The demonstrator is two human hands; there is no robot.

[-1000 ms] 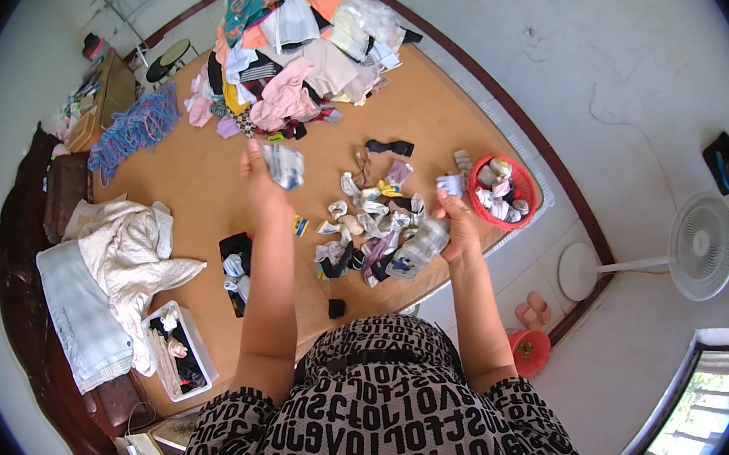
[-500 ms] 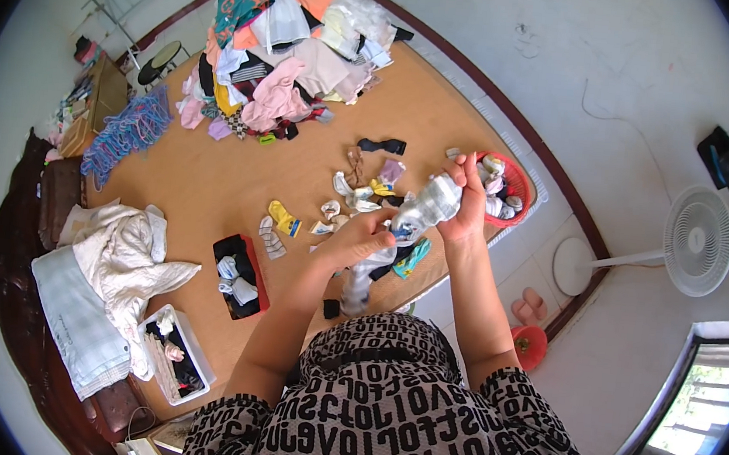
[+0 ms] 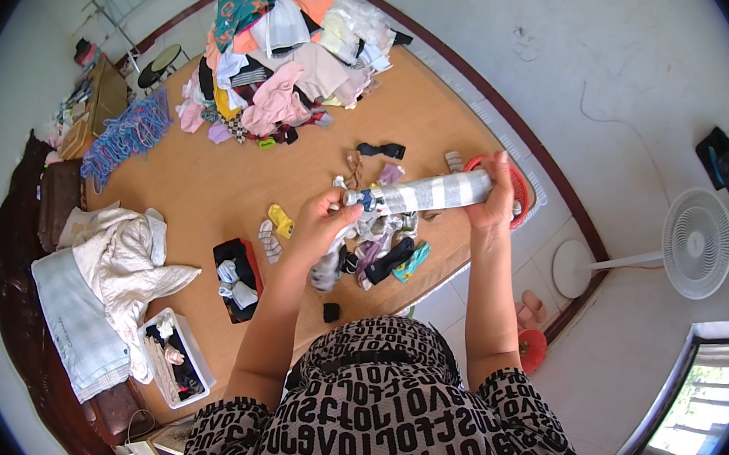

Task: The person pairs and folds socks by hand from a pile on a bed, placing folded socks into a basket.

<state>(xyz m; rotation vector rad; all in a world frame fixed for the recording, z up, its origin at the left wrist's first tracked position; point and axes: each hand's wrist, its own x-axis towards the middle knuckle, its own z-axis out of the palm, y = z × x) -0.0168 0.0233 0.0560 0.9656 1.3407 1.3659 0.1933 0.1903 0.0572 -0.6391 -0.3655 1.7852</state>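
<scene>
A grey-and-white striped sock [image 3: 438,192] is stretched nearly straight between my two hands, with a dark blue patch close to its left end. My left hand [image 3: 327,222] pinches that end. My right hand [image 3: 493,200] grips the other end, thumb up. Below my left hand hangs a blurred grey-and-white piece [image 3: 325,272], seemingly a second sock; whether the left fingers hold it is hidden. Beneath the stretched sock lie loose socks, among them a black sock [image 3: 390,262] and a teal patterned one [image 3: 413,260]. A yellow sock [image 3: 280,219] lies left of my left hand.
A red basket [image 3: 522,190] stands partly behind my right hand. Further left are a black-and-red box [image 3: 247,304] with rolled socks and a white bin [image 3: 201,370]. A big clothes pile [image 3: 310,64] covers the far end of the brown mat [image 3: 212,169]. A fan [image 3: 698,242] stands right.
My hands have moved apart, the left one leftward and up, the right one slightly right. The bunched striped sock is now pulled out long, and the hanging grey-and-white piece has shifted left.
</scene>
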